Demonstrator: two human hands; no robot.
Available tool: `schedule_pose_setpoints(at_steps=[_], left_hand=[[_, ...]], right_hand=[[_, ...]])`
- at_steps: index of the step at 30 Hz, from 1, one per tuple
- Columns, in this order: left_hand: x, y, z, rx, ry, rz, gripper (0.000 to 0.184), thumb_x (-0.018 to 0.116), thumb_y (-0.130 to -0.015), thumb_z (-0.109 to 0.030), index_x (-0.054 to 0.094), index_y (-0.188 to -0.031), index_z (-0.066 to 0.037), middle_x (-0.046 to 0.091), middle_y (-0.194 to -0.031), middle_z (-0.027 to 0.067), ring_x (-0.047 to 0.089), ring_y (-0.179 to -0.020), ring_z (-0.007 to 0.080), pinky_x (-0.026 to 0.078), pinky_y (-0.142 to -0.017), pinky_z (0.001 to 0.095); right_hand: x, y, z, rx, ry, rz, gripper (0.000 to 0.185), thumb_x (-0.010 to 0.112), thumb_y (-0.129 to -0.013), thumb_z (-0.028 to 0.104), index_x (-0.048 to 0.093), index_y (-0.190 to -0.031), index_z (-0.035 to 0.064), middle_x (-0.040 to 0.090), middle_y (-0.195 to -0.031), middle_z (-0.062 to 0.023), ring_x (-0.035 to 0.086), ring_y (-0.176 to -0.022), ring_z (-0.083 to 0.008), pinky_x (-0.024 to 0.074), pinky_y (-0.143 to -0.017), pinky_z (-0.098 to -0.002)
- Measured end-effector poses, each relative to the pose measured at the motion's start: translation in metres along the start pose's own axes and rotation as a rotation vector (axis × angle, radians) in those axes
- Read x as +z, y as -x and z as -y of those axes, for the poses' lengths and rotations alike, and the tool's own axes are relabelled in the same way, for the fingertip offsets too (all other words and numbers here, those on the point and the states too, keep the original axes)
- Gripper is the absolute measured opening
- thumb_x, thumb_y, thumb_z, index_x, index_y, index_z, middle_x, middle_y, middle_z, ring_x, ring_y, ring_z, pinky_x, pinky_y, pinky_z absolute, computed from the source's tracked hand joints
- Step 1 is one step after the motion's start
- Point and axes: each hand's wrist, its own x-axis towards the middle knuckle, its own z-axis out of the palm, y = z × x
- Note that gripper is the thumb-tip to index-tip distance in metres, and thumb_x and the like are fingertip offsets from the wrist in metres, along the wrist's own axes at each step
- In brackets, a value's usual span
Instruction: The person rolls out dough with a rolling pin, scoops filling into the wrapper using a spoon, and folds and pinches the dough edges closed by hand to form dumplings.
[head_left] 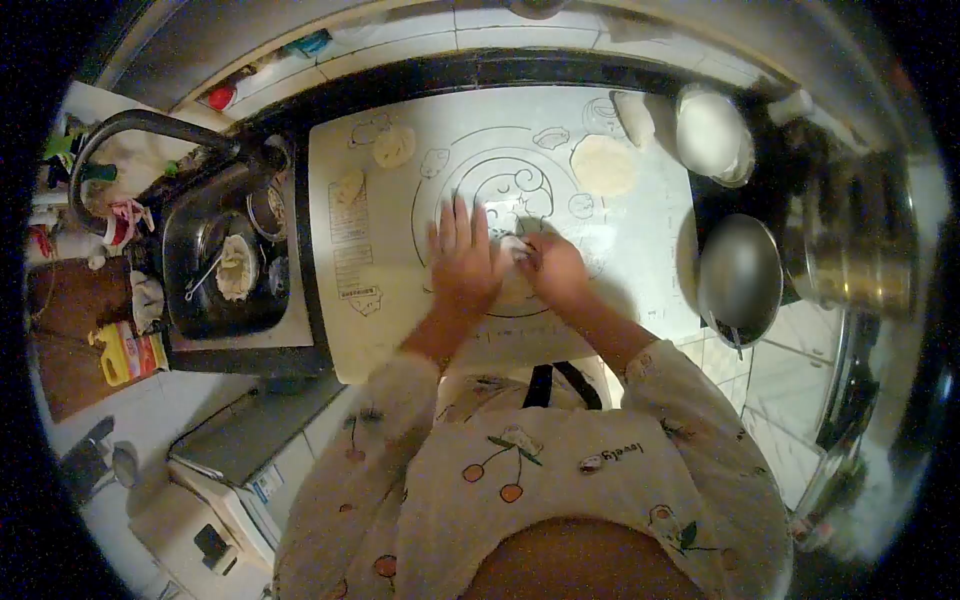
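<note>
My left hand (464, 255) lies flat on the white printed mat (380, 320), its fingers stretched out and pointing away from me. Close on its right, my right hand (553, 264) has its fingers pinched around a small whitish piece (516, 247), too small to make out clearly. Both hands are over the circular drawing at the middle of the mat. A round flat dough sheet (603, 165) rests at the mat's upper right, and a smaller dough round (394, 147) at its upper left. A pale piece (348, 187) sits below that one.
A black sink (180, 318) with a tap (150, 118) and dishes is on the left. On the right are a bowl of white powder (708, 135), a metal pan (740, 275) and a large metal pot (860, 260). A pale elongated object (633, 120) lies at the mat's back edge.
</note>
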Motion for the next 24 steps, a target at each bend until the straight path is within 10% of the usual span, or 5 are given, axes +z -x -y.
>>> schedule_pose_setpoints(at_steps=[10, 16, 24], left_hand=[[-0.024, 0.069, -0.014, 0.08, 0.016, 0.215, 0.07, 0.055, -0.081, -0.035, 0.029, -0.138, -0.004, 0.023, -0.143, 0.0238, 0.019, -0.134, 0.0374, 0.017, -0.106, 0.0547], [0.004, -0.042, 0.003, 0.041, 0.076, -0.016, 0.065, 0.051, -0.082, -0.033, 0.03, -0.136, -0.002, 0.025, -0.143, 0.0216, 0.019, -0.134, 0.0368, 0.017, -0.106, 0.056], [-0.008, 0.141, -0.016, -0.075, -0.034, 0.277, 0.077, 0.065, -0.072, -0.028, 0.029, -0.137, -0.005, 0.015, -0.146, 0.0202, 0.017, -0.135, 0.0376, 0.013, -0.107, 0.0546]], right_hand=[[0.001, -0.016, -0.004, -0.088, 0.014, 0.058, 0.028, 0.06, -0.074, 0.016, 0.06, -0.102, 0.0105, 0.062, -0.096, -0.0156, 0.06, -0.083, -0.0363, 0.0497, -0.072, -0.0421], [0.0, -0.029, 0.002, -0.103, 0.016, 0.08, 0.032, 0.062, -0.073, 0.017, 0.059, -0.104, 0.0124, 0.062, -0.098, -0.0156, 0.061, -0.083, -0.0352, 0.0503, -0.071, -0.0426], [0.01, 0.007, -0.014, 0.125, -0.236, -0.1, 0.017, 0.061, -0.078, 0.011, 0.06, -0.093, 0.0031, 0.062, -0.079, -0.0175, 0.062, -0.074, -0.0329, 0.0484, -0.065, -0.0389]])
